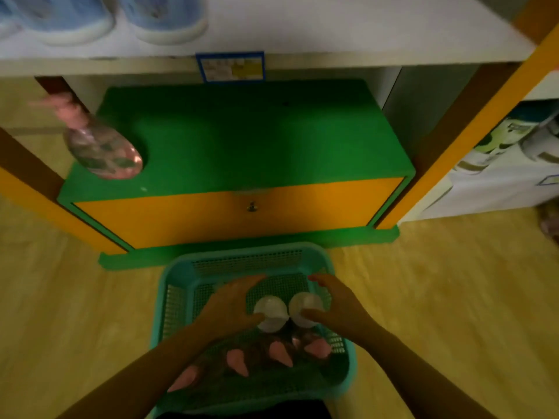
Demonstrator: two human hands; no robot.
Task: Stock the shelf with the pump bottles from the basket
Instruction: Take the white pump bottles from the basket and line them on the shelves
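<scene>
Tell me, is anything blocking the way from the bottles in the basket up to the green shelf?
Nothing visible does. Both hands, left hand and right hand, are already at two bottles in the teal basket. The green shelf is mostly bare; only one pink pump bottle sits at its left edge.

text: none legible | blue-framed shelf tag (230,66): print blurred | package (496,146) at right: markings unreadable

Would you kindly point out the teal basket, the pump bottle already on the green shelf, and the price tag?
teal basket (248,248): head view, on its far rim.
pump bottle (104,152): head view, on its clear body.
price tag (231,67): head view, on its centre.
</scene>
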